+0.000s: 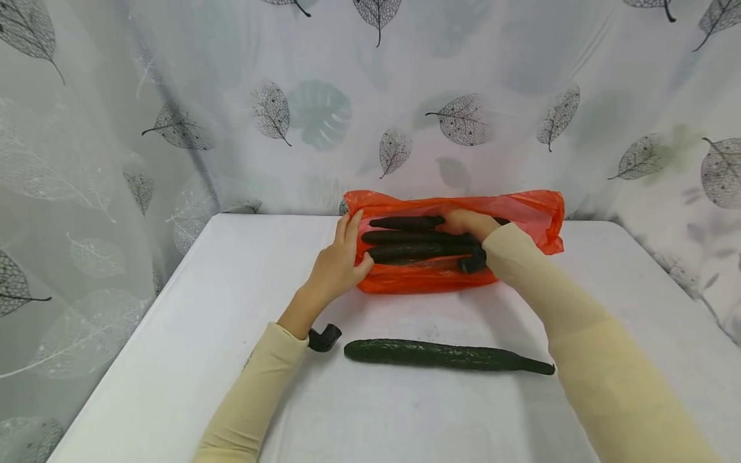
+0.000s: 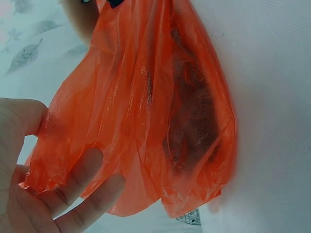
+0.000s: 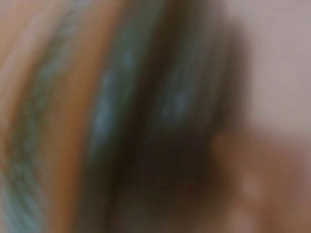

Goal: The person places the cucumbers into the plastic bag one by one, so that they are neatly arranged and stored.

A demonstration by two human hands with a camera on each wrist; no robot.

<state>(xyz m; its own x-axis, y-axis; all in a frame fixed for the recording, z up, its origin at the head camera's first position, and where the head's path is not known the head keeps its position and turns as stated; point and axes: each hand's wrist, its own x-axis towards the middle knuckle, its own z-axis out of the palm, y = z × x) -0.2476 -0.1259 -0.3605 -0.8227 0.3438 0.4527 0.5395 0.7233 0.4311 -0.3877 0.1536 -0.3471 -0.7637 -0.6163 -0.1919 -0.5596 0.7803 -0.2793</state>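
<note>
A red-orange plastic bag (image 1: 405, 283) lies at the far side of the table with its opening spread. Inside it are several dark green cucumbers, side by side. My left hand (image 1: 338, 263) holds the bag's left edge; in the left wrist view the thin plastic (image 2: 131, 121) is between the thumb and the spread fingers (image 2: 92, 194). Reaching into the bag, my right hand (image 1: 469, 224) grips the farthest cucumber (image 1: 405, 223) around its right part. Its fingertips are partly hidden. The right wrist view is badly blurred, with dark green cucumber shapes (image 3: 116, 107) close to the lens.
One more cucumber (image 1: 446, 355) lies on the white table (image 1: 405, 418), nearer than the bag, between the forearms. A leaf-patterned curtain (image 1: 359, 96) hangs behind the table. Black wrist cameras are on both wrists.
</note>
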